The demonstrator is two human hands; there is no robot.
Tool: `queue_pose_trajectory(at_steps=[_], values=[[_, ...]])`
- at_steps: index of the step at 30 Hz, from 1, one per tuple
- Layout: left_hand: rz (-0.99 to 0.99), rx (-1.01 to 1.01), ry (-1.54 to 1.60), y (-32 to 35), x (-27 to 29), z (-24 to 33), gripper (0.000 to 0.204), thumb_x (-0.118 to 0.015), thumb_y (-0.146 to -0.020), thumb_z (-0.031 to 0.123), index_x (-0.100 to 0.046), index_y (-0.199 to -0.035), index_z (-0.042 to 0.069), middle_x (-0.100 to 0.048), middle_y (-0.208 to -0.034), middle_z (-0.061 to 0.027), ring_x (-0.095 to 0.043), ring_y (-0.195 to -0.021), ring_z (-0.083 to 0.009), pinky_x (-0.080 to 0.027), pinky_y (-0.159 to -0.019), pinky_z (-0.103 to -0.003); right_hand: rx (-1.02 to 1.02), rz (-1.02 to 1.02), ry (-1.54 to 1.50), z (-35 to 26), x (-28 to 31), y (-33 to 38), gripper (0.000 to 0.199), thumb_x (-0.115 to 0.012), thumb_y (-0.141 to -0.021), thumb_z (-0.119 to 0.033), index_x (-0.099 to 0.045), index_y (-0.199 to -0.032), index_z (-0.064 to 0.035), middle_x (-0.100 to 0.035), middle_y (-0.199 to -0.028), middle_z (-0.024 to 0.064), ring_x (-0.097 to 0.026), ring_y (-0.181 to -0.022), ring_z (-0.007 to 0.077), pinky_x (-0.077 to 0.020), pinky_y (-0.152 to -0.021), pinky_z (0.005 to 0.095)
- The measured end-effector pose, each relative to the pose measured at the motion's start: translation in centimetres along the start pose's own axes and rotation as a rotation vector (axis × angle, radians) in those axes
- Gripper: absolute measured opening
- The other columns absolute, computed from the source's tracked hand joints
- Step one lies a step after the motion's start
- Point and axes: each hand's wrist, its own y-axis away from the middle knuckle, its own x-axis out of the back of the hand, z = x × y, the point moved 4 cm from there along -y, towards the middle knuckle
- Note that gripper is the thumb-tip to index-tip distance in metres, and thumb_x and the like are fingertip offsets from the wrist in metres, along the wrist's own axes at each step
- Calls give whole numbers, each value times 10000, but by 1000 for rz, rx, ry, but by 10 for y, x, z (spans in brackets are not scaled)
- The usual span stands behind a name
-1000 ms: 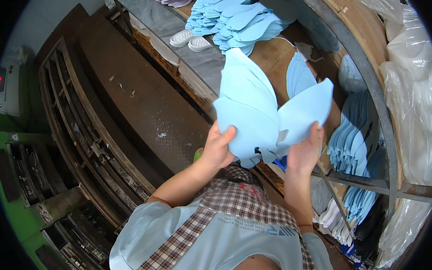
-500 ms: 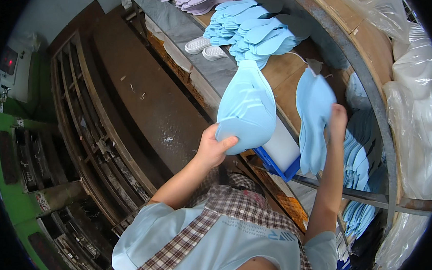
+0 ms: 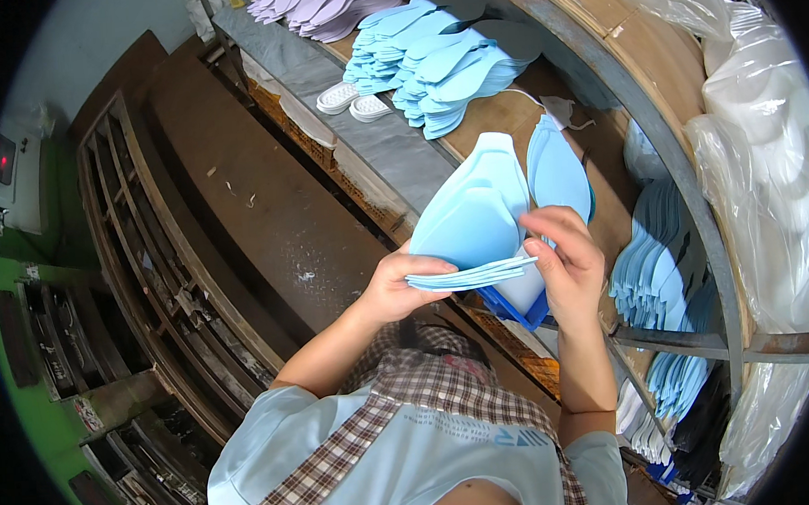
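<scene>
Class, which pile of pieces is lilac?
The large pile at the picture's top edge; the neighbouring pile and the stack in the left hand are light blue.

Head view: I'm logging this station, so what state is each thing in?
Held blue pieces, stacked, layered edges showing at the near end
Left hand, closed on the pieces' left side
Right hand, fingers curled at their right edge; grip unclear
Blue-rimmed tray, partly hidden behind the pieces
Blue shelf pile, overlapping
Lilac pile, overlapping
White soles, lying side by side
Clear plastic, crumpled
</scene>
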Motion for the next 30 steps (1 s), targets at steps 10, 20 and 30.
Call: queue_pose_trajectory(at_steps=[10,20,30], values=[[-43,-45,4,-6,-3,0,239,-717,-722,14,-644,-948,-14,-622,-958,-123,-594,-874,-216,-466,-759,-335,121,2,-187,-1,-17,27,381,-485,-898,-368,-665,-904,-31,-395,-1273,170,-393,-1118,260,-298,-930,391],[134,138,26,0,-19,1,351,-639,-705,103,-573,-997,-82,-630,-903,-117,-607,-828,-200,-483,-761,-322,-2,40,-237,-1,-28,57,1070,-795,-666,-322,-89,-1401,4,-184,-1433,168,-212,-1323,267,-189,-1071,378],[-43,53,167,-20,-89,9,667,-633,-830,296,-281,-1330,30,-419,-1270,-134,-471,-1122,-289,-440,-911,-444,-24,243,3,-32,10,102,683,-730,-719,-207,-370,-1254,19,-555,-1079,200,-556,-1000,319,-447,-849,370]])
